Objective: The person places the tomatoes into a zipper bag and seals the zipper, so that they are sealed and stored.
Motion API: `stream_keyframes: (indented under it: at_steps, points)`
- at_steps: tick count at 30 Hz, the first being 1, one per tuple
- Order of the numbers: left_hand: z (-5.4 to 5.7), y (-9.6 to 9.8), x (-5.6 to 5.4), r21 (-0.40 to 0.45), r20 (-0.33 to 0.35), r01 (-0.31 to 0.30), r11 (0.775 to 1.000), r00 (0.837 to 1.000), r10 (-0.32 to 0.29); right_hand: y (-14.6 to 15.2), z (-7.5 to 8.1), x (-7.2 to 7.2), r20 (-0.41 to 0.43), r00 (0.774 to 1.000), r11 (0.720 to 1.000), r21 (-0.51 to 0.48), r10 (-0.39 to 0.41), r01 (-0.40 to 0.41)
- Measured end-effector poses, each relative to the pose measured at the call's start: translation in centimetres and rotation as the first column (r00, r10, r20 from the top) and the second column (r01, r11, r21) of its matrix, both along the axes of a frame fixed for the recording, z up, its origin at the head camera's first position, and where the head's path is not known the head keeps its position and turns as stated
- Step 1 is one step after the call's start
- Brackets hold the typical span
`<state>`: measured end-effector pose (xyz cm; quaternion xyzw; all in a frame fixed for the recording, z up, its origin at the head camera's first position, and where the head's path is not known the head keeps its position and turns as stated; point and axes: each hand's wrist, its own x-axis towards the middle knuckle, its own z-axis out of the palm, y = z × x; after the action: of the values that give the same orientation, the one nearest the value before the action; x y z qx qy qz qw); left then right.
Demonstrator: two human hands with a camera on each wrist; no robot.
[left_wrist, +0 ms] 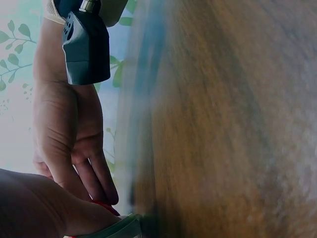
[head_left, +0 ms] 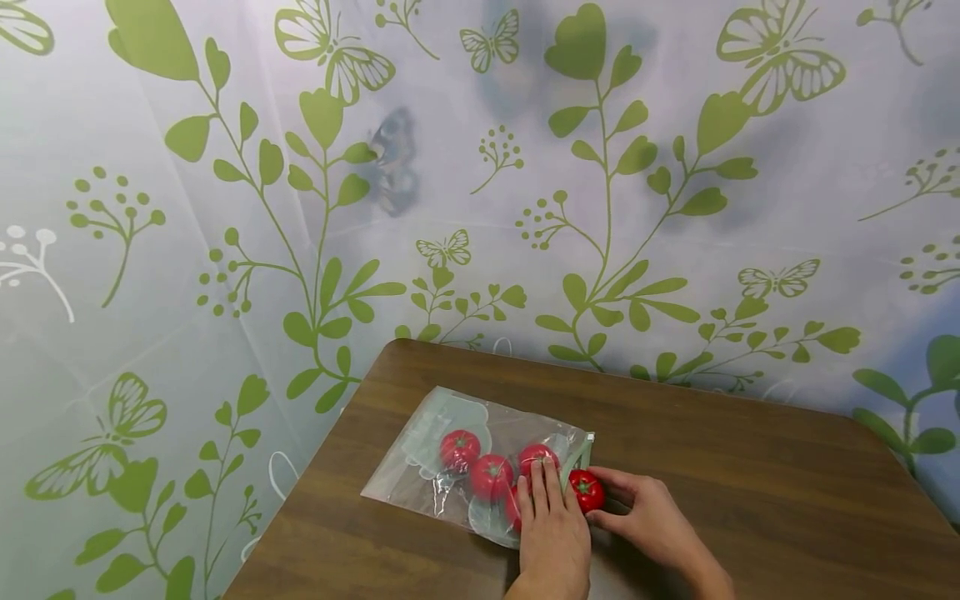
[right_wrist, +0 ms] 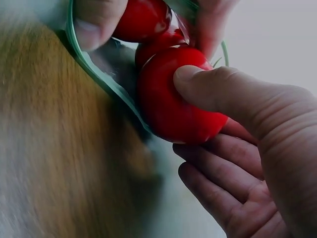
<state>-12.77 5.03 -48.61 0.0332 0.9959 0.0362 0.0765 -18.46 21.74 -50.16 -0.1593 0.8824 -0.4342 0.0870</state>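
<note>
Several red tomatoes (head_left: 491, 477) lie inside a clear zip bag (head_left: 401, 479) with green patterned patches, flat on the wooden table. My left hand (head_left: 555, 537) rests on the bag near its mouth, fingers straight over the tomatoes. In the right wrist view, its thumb (right_wrist: 91, 29) sits inside the green lip (right_wrist: 106, 84), apart from its other fingers. At the mouth, my right hand (head_left: 656, 521) holds another tomato (head_left: 587, 490), with the thumb on one side and fingers on the other. This tomato lies right against those in the bag.
The brown wooden table (head_left: 742, 467) has rounded far corners. Behind it hangs a pale curtain (head_left: 480, 200) with green leaves and butterflies, reaching down to the table's far edge. A dark wrist-camera mount (left_wrist: 86, 49) is on the wrist in the left wrist view.
</note>
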Motion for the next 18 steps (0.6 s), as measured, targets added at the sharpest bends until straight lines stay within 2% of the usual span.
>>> stream_keyframes:
  at_steps: [6, 11, 18]
  points:
    - [-0.1, 0.0, 0.2, -0.008, -0.022, -0.001, 1.000, 1.000, 0.001, -0.7, -0.3, -0.1, -0.025, 1.000, 1.000, 0.008, 0.014, -0.014]
    - [-0.2, 0.0, 0.3, -0.015, -0.043, 0.004, 1.000, 0.999, -0.005, -1.3, -0.6, -0.3, -0.084, 0.996, 1.000, 0.012, 0.025, -0.024]
    - [0.0, 0.0, 0.1, -0.003, -0.016, 0.001, 1.000, 1.000, -0.001, -2.1, -0.5, -0.5, -0.118, 0.993, 0.998, 0.064, -0.008, 0.015]
